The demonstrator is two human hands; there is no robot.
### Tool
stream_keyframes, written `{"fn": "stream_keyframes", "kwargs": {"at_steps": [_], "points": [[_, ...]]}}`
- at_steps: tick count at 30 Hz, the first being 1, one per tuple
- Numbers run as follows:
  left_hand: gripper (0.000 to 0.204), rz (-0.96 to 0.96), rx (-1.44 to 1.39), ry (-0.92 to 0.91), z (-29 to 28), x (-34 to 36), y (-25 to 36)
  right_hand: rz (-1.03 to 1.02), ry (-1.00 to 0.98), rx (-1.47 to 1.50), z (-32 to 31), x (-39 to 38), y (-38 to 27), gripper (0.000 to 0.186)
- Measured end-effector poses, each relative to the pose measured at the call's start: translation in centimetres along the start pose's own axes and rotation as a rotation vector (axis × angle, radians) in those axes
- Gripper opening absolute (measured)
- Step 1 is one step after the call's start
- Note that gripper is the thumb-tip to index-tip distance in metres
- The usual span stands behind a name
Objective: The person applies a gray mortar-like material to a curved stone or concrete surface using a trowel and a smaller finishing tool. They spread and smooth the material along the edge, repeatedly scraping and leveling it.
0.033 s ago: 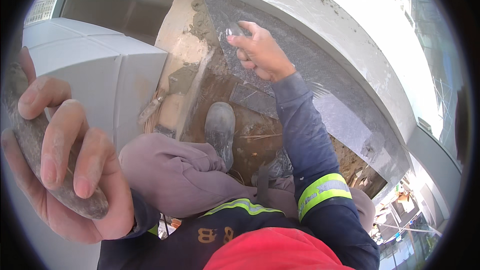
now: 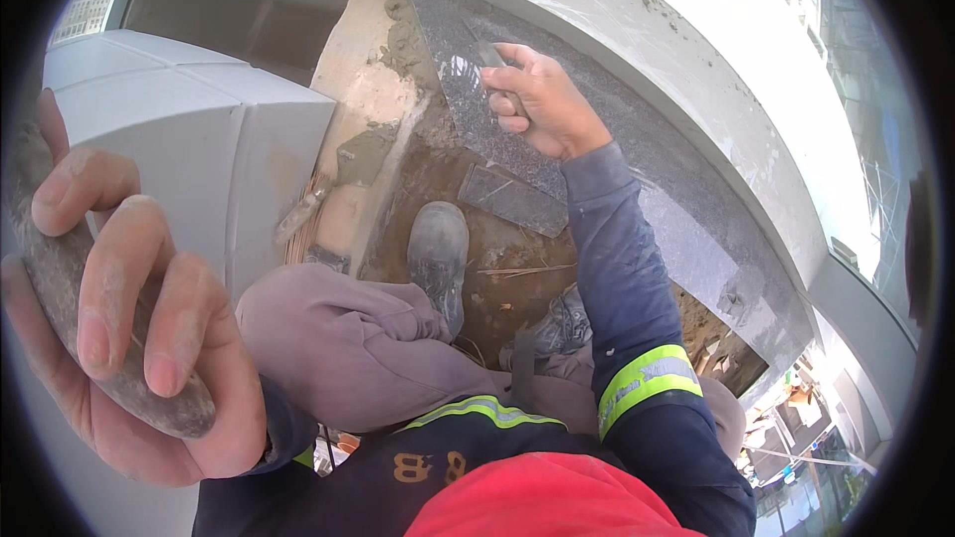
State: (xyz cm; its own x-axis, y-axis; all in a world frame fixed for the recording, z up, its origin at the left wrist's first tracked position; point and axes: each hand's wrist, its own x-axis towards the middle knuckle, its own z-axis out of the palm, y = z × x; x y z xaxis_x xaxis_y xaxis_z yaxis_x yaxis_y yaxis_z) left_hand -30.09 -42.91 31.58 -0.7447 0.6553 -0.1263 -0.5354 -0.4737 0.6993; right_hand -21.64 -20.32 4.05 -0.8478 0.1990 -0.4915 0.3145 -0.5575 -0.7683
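My left hand [image 2: 149, 338], large and close at the left, has its dusty fingers curled round a long, rounded, grey-brown object [image 2: 149, 393] with a worn, mottled surface. Its kind is not clear. Farther off, my right hand [image 2: 547, 104] is closed in a pinch on a thin, flat, greyish tool like a small blade [image 2: 488, 53]; the fingers hide its near end. That hand is over a dark speckled stone slab [image 2: 637, 144], which has a shiny pale patch just left of the fingers. I cannot tell whether the blade touches the slab.
Wet mortar [image 2: 403, 45] lies along the slab's left end. A smaller dark stone piece [image 2: 512, 197] rests on the brown ground by my shoe [image 2: 438, 249]. Light grey panels [image 2: 179, 119] stand at the left. A pale curved ledge [image 2: 696, 89] runs behind the slab.
My right hand has shifted a little to the right along the slab, and the thin tool shows more clearly. The left hand keeps nearly the same place and grip.
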Motion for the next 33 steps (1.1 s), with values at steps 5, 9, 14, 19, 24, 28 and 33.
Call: {"fn": "stream_keyframes", "kwargs": {"at_steps": [5, 9, 14, 19, 24, 28, 33], "points": [[0.075, 0.077, -0.032, 0.067, 0.4, -0.2, -0.9, 0.154, 0.141, 0.166, -6.7, -0.9, -0.5, 0.046], [0.077, 0.047, 0.002, -0.025, -1.3, 0.3, 0.4, 0.136, 0.175, 0.064, -8.2, -0.8, -1.0, 0.039], [0.078, 0.012, 0.023, -0.008, -1.7, 0.9, 0.8, 0.128, 0.234, 0.01, -4.0, 3.2, -0.9, 0.036], [0.076, -0.026, 0.025, -0.008, -1.3, 1.7, 0.2, 0.06, 0.213, -0.011, -0.5, 8.2, 0.2, 0.027], [0.073, -0.005, 0.053, 0.01, -1.4, 1.6, 0.4, -0.188, 0.206, -0.538, 3.9, 6.1, -0.1, 0.053], [0.071, -0.011, 0.046, 0.01, -1.3, 1.8, 0.3, -0.493, 0.311, -0.916, 6.0, 6.6, 4.4, 0.06], [0.071, -0.038, 0.065, 0.048, -1.1, 1.9, 0.3, -0.441, 0.379, -0.787, 8.8, 8.1, 5.7, 0.065]]}}
